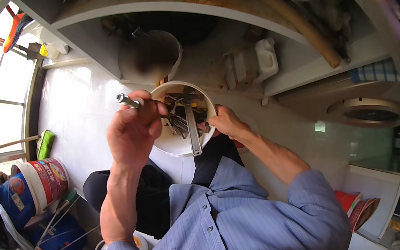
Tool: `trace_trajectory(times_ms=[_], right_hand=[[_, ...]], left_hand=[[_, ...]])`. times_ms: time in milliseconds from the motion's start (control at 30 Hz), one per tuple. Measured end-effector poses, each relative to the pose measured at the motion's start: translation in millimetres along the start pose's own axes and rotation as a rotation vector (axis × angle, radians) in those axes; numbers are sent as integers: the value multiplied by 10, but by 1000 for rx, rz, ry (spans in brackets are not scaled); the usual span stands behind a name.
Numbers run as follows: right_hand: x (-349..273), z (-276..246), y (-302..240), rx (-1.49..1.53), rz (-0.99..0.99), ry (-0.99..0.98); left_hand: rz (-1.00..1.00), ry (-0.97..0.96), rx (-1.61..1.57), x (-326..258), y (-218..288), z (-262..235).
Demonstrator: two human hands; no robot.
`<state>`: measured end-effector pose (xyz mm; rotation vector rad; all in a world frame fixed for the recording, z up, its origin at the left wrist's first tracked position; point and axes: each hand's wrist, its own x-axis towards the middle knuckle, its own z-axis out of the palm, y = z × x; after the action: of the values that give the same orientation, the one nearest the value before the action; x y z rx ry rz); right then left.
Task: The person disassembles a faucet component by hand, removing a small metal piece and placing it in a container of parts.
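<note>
Fingers [150,112] around one metal piece [127,100]

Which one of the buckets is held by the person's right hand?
The white bucket with a wrench jutting over its rim. The right hand grips its edge, and is away from the rear bucket and the red-labelled bucket at left.

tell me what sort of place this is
Probably a household utility or storage corner: a white bucket with a wrench in it, a cluttered shelf unit, and what looks like a front-loading washing machine.
</note>
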<state>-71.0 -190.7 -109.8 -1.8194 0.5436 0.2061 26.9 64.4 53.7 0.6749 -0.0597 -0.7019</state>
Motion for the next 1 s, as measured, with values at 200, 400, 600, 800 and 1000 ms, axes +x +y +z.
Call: trace_trajectory(times_ms=[200,400,600,800,1000], right_hand=[[160,515,-119,-76,82,-180],[373,1201,-95,-140,170,-363],[562,1553,-5,-150,231,-433],[891,1692,546,-34,195,-536],[828,1298,196,-392,-327,-176]], left_hand=[[81,39,28,-395,100,-121],[113,197,117,-670,124,-224],[118,317,190,-770,249,-287],[130,423,190,-683,353,-490],[110,335,300,-543,537,-852]])
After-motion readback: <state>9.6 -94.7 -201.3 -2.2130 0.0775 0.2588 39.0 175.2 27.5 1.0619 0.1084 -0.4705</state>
